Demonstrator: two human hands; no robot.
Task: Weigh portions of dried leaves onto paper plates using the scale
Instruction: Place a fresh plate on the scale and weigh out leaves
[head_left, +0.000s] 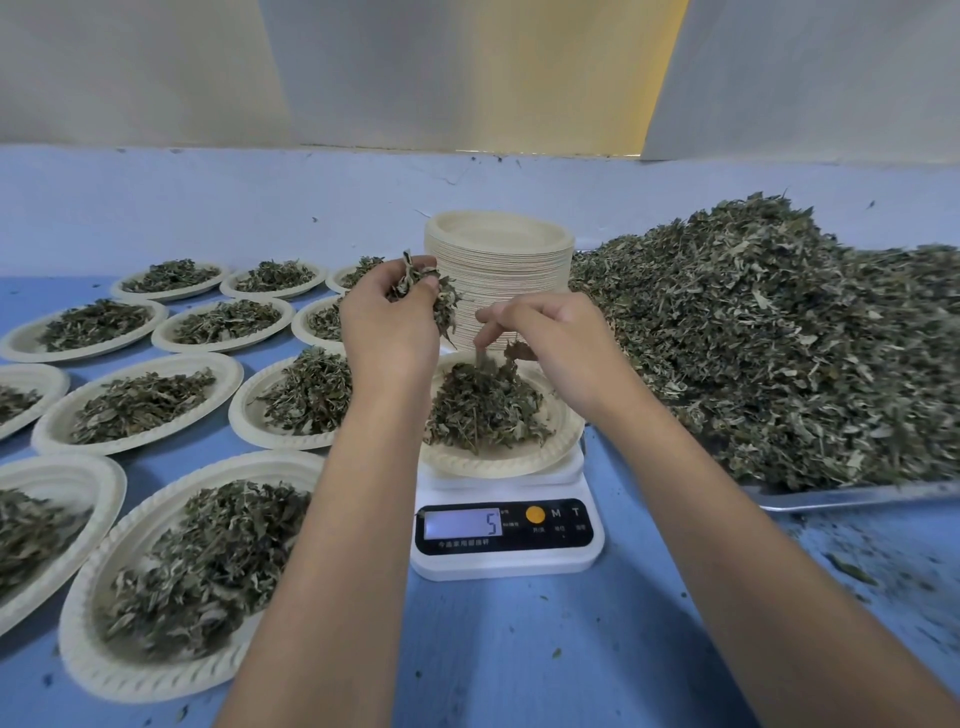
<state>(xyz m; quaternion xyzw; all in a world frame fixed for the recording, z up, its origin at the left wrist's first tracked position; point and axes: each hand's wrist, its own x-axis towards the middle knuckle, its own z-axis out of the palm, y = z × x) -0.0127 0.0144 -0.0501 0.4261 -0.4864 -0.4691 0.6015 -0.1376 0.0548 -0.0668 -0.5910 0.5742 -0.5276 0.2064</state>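
A white digital scale (506, 561) stands on the blue table, its display showing 5. On it sits a paper plate (498, 462) with a mound of dried leaves (483, 405). My left hand (389, 322) is raised above the plate's left side and grips a bunch of dried leaves (431, 291). My right hand (550, 338) hovers over the plate, fingers pointing down, pinching a few leaves (517, 351) just above the mound. A big heap of dried leaves (779, 338) lies on a metal tray (852, 496) to the right.
A tall stack of empty paper plates (498, 260) stands behind the scale. Several filled plates cover the table's left half, the nearest (171, 582) by my left forearm. Loose leaf crumbs lie on the table at front right. A pale wall runs behind.
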